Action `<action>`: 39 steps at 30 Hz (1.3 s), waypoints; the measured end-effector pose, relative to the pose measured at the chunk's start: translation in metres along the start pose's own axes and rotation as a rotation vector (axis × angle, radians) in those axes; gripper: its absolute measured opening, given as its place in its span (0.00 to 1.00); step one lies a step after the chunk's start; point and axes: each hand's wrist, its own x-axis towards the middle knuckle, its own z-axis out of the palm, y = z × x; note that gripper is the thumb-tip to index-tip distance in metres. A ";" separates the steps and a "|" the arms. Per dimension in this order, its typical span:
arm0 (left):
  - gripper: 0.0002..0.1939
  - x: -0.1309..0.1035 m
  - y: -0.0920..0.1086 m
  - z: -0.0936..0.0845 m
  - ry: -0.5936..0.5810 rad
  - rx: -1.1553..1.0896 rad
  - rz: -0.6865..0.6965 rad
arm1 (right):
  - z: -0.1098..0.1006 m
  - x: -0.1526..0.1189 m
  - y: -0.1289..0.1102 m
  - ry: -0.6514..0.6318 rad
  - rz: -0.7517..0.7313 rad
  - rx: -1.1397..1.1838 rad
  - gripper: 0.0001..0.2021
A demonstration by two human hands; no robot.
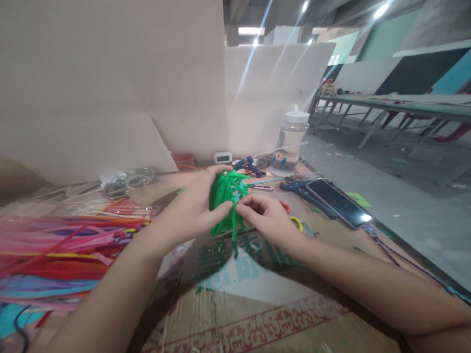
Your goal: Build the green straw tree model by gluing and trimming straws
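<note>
A bundle of green pipe cleaners (221, 208) hangs in a dome shape above the cardboard, its strands spreading down from the top. My left hand (206, 196) is wrapped round its left side, with the thumb across the front and the fingers behind, partly hidden. At the bundle's right side, my right hand (267, 213) pinches thumb and forefinger together at a green strand. A bit of light blue shows among the strands near the right fingertips. Just behind my right hand lie the red and yellow handle loops (296, 224) of a tool, mostly hidden.
Many coloured pipe cleaners (66, 245) lie at the left. A phone (338, 202) with a cable rests on the right, near dark blue pliers (307, 193). Behind stand a water bottle (290, 142), a glue gun (249, 165) and a small digital clock (222, 157). Printed cardboard (228, 314) covers the table.
</note>
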 end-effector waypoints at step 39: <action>0.14 0.004 -0.046 -0.012 0.451 -0.117 -0.275 | -0.026 0.029 0.055 0.235 -0.088 -0.150 0.22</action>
